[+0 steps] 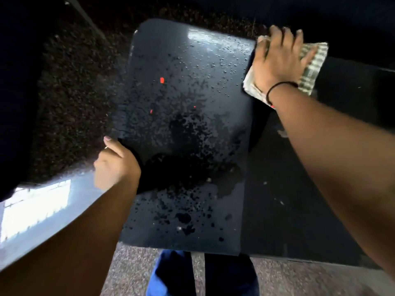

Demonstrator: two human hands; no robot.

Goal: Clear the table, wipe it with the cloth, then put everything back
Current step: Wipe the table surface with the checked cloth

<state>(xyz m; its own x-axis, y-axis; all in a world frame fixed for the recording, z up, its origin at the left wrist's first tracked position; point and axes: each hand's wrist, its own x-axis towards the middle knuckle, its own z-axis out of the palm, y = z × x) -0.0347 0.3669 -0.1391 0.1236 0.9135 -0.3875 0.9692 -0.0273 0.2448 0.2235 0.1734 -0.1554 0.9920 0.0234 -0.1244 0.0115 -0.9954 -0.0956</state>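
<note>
A small dark table (pixel 171 67) with rounded corners fills the middle of the head view, its top wet with droplets and darker wet patches. My right hand (pixel 275 60) presses flat on a folded striped cloth (pixel 314 67) at the table's far right corner, partly past the edge. My left hand (pixel 113 163) grips the table's left edge, thumb on top and fingers hidden underneath. Three small red specks (pixel 161 80) lie on the wet top.
A dark lower surface (pixel 288 178) adjoins the table on the right. A pale reflective surface (pixel 38 208) sits at the lower left. Speckled floor (pixel 74 92) surrounds the table, and my legs in blue trousers (pixel 171 272) stand at the near edge.
</note>
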